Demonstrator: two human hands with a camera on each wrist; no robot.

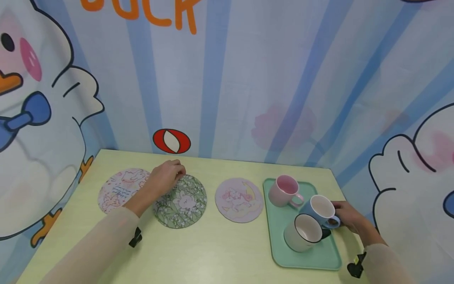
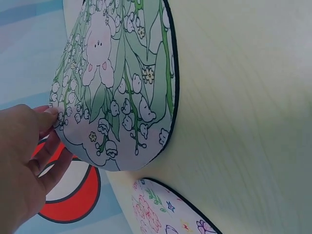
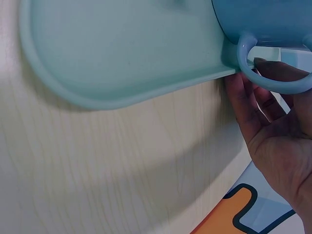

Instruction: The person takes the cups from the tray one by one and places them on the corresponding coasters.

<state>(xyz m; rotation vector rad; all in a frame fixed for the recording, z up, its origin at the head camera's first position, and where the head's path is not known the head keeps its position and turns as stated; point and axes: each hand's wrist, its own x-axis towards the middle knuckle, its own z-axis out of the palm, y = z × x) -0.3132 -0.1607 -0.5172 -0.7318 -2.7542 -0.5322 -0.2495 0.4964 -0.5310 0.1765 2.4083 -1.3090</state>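
Note:
My left hand (image 1: 166, 176) pinches the far edge of a round green placemat (image 1: 180, 203) printed with a white rabbit and flowers. In the left wrist view, the thumb is on top of that placemat (image 2: 112, 83) at its rim. Over on the right, my right hand (image 1: 349, 215) grips the right rim of a mint green tray (image 1: 280, 244). The right wrist view has its fingers (image 3: 243, 105) at the tray's underside, beside the handle of a blue mug (image 3: 273, 22). On the tray stand a pink mug (image 1: 280, 193), the blue mug (image 1: 317, 209) and a white mug (image 1: 299, 236) with a dark rim.
A pink patterned round placemat (image 1: 115, 193) lies to the left, partly behind my left forearm. Between the green placemat and the tray lies a lilac one (image 1: 239, 201) with a moon. Behind the pale wooden table (image 1: 213, 252) hangs a striped blue cartoon curtain (image 1: 234, 79).

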